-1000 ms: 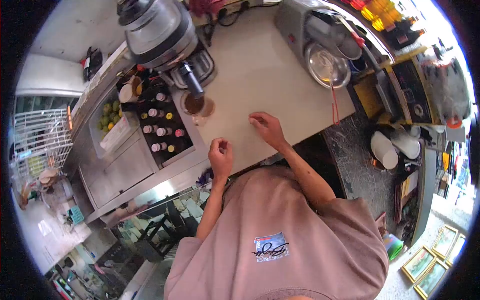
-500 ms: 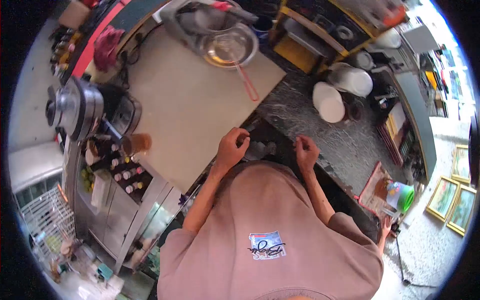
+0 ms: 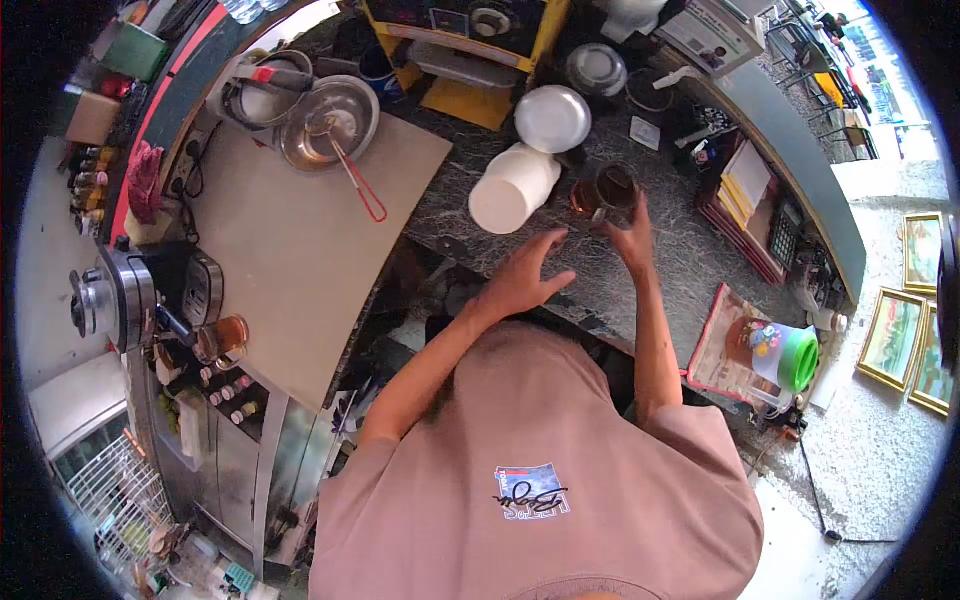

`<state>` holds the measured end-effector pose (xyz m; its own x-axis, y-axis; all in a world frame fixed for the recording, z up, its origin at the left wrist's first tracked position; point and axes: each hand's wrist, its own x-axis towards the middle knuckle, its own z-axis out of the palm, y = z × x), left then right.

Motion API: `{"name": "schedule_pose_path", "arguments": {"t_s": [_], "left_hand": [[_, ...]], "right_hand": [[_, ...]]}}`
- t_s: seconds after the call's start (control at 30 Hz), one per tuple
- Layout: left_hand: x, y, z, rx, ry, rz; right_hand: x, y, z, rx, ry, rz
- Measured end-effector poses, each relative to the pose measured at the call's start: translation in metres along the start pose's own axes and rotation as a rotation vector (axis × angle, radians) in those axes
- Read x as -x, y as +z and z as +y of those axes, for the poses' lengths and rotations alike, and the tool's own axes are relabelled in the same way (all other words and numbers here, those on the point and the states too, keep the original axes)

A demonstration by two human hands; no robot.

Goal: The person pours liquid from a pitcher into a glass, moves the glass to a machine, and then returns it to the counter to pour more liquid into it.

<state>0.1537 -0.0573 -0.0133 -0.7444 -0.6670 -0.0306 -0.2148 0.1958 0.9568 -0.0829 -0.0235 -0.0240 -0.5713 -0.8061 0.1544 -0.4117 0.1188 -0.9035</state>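
My right hand (image 3: pixel 632 238) is at a dark glass mug (image 3: pixel 614 186) on the marbled counter, its fingers along the mug's near right side and the thumb by the handle. Amber liquid shows low on the mug's left. My left hand (image 3: pixel 522 278) is open over the counter's front edge, thumb and fingers apart, holding nothing. Just beyond it lies a white stack of cups or tubs (image 3: pixel 503 200), with a round white lid or plate (image 3: pixel 553 118) behind.
On the pale board (image 3: pixel 290 240) to the left are a metal bowl (image 3: pixel 362 95) with a red-handled strainer (image 3: pixel 370 195) and a glass of brown liquid (image 3: pixel 222 337). A green-lidded pitcher (image 3: pixel 770 350) lies or stands on a red-edged mat at right. Folders (image 3: pixel 745 195) are beyond it.
My view has turned to the right. Both hands have reached forward from near my body; my right hand has come to the mug, and my left hand's fingers have spread.
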Motion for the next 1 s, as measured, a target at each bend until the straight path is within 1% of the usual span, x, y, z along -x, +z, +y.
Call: {"name": "schedule_pose_path", "arguments": {"t_s": [0.03, 0.07, 0.13, 0.17, 0.23, 0.27, 0.33, 0.37, 0.43, 0.47, 0.57, 0.7, 0.77, 0.9, 1.0], "left_hand": [[-0.010, 0.010, 0.002, 0.010, 0.004, 0.026], [-0.019, 0.019, 0.003, 0.010, 0.003, 0.023], [-0.038, 0.028, 0.007, -0.083, 0.104, 0.154], [-0.044, 0.030, 0.007, -0.085, 0.105, 0.149], [-0.057, 0.032, 0.010, -0.013, 0.030, 0.147], [-0.060, 0.033, 0.007, 0.016, 0.052, 0.146], [-0.063, 0.031, 0.010, -0.018, 0.059, 0.150], [-0.063, 0.029, 0.011, -0.049, 0.063, 0.164], [-0.060, 0.025, 0.010, -0.032, 0.029, 0.144], [-0.055, 0.023, 0.009, -0.034, 0.035, 0.130], [-0.036, 0.013, 0.011, -0.047, 0.035, 0.085], [0.002, -0.013, 0.024, -0.101, 0.005, 0.014], [0.024, -0.025, 0.025, -0.076, 0.005, 0.025], [0.070, -0.050, 0.016, -0.017, -0.005, 0.096], [0.105, -0.077, 0.015, 0.033, -0.020, 0.188]], "right_hand": [[-0.006, 0.002, -0.003, -0.111, 0.044, -0.147], [-0.012, 0.003, 0.000, -0.111, 0.047, -0.146], [-0.021, 0.005, 0.005, -0.053, 0.106, -0.310], [-0.021, 0.004, 0.007, -0.055, 0.107, -0.306], [-0.021, 0.003, 0.002, 0.043, 0.063, -0.310], [-0.019, 0.003, 0.001, 0.041, 0.066, -0.302], [-0.013, 0.003, 0.000, 0.163, 0.001, -0.182], [-0.008, 0.004, 0.001, 0.162, 0.006, -0.173], [0.005, 0.007, -0.007, 0.111, -0.063, -0.176], [0.012, 0.004, -0.012, 0.200, -0.065, -0.219], [0.039, 0.011, -0.023, 0.179, -0.054, -0.183], [0.070, 0.024, -0.040, 0.160, -0.115, -0.232], [0.084, 0.033, -0.051, 0.147, -0.181, -0.267], [0.105, 0.067, -0.086, 0.155, -0.192, -0.323], [0.117, 0.101, -0.102, 0.098, -0.187, -0.418]]}}
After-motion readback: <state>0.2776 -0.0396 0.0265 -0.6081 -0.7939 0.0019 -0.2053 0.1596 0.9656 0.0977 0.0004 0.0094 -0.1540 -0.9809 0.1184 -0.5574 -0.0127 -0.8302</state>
